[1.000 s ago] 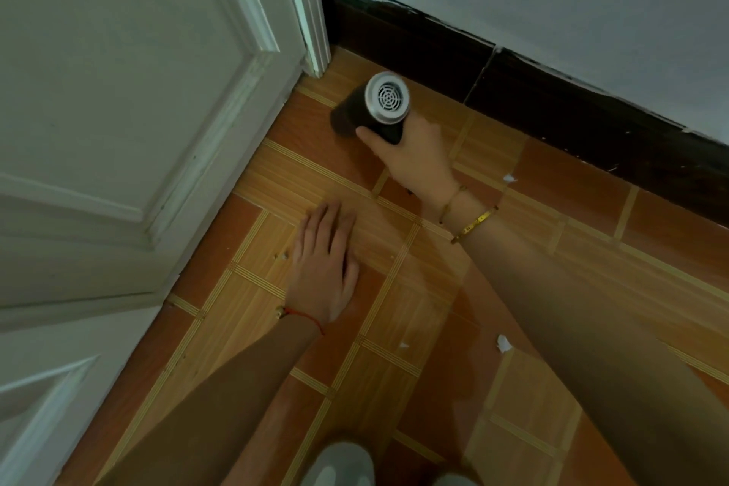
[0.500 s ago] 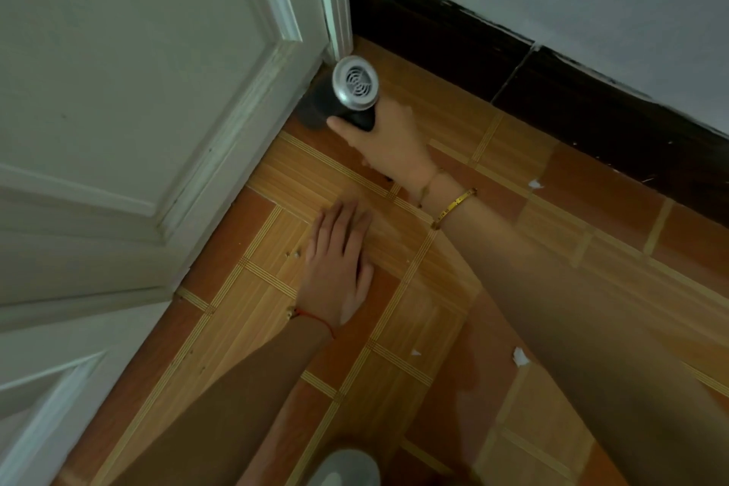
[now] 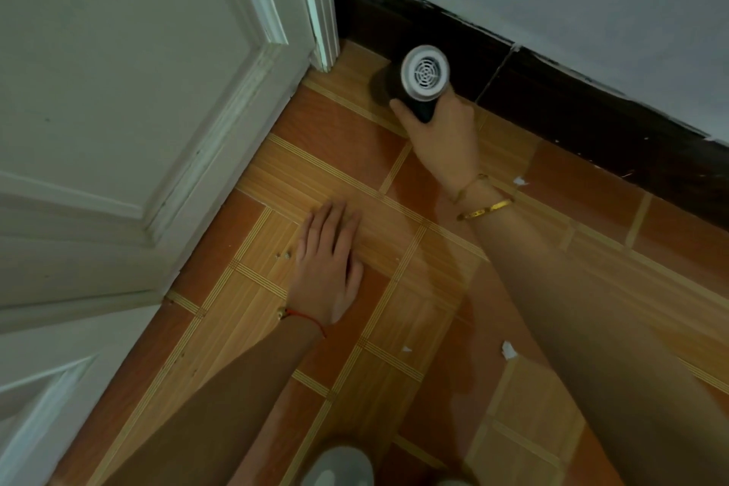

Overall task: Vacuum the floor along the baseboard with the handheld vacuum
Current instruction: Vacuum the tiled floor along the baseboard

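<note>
Seen from above: right hand point(image 3: 442, 142) wrapped around a black vacuum point(image 3: 422, 85), round white vent facing up, nose down on the floor point(image 3: 343, 122) just beside the dark baseboard point(image 3: 591, 103), near the door point(image 3: 118, 91) corner. Left hand point(image 3: 329, 268) open, palm flat on the floor tiles — holding nothing. Small white scraps point(image 3: 508, 350) scattered on the floor near the right forearm.

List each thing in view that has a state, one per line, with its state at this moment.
handheld vacuum: held, nose down by the dark baseboard
right hand: grip closed on the vacuum
left hand: flat on the tiled floor, holding nothing
door: panelled face angled over the floor
paper scraps: lying loose on the tiles
</note>
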`<state>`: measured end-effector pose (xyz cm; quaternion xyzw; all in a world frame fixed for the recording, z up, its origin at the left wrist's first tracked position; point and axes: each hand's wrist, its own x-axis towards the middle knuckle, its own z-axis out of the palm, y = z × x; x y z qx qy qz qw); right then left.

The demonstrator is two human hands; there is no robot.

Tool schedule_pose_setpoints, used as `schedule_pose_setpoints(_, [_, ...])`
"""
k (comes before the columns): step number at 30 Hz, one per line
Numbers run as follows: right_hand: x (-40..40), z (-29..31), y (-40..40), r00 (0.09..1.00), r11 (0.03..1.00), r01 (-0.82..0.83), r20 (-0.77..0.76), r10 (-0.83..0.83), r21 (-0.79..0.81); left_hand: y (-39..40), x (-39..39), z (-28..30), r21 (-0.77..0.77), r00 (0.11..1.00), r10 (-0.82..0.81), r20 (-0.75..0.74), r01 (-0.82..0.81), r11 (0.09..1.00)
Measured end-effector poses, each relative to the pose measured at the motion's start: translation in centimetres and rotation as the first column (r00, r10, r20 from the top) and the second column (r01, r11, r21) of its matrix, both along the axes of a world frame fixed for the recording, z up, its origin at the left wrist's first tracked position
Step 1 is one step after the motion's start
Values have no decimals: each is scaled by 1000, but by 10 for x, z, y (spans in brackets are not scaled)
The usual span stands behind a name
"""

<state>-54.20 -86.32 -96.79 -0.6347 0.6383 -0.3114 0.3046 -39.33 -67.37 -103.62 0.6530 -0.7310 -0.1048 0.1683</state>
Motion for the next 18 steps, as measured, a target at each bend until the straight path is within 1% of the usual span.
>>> schedule_pose_setpoints(4, [-36, 4, 22, 998, 998, 52, -25, -51, 20, 1, 0, 0, -2, 1000, 4, 5, -4, 1000])
schedule_pose_setpoints(7, [-59, 12, 46, 998, 989, 48, 39, -54, 141, 1, 0, -1, -1, 1000, 5, 5, -5, 1000])
schedule_pose_setpoints(9, [-70, 23, 67, 998, 974, -2, 56, -11, 225, 2, -1, 0, 0, 1000, 9, -2, -9, 1000])
schedule_pose_setpoints(13, [-83, 41, 113, 992, 940, -124, 58, 111, 318, 4, 0, 0, 4, 1000, 2, -1, -2, 1000])
schedule_pose_setpoints(16, [-88, 47, 146, 976, 878, -215, 124, 179, 427, 4, 0, -1, 11, 1000, 0, 15, 0, 1000])
schedule_pose_setpoints(18, [-90, 49, 165, 961, 841, -275, 125, 245, 466, 5, -1, -2, 14, 1000, 7, 22, -7, 1000])
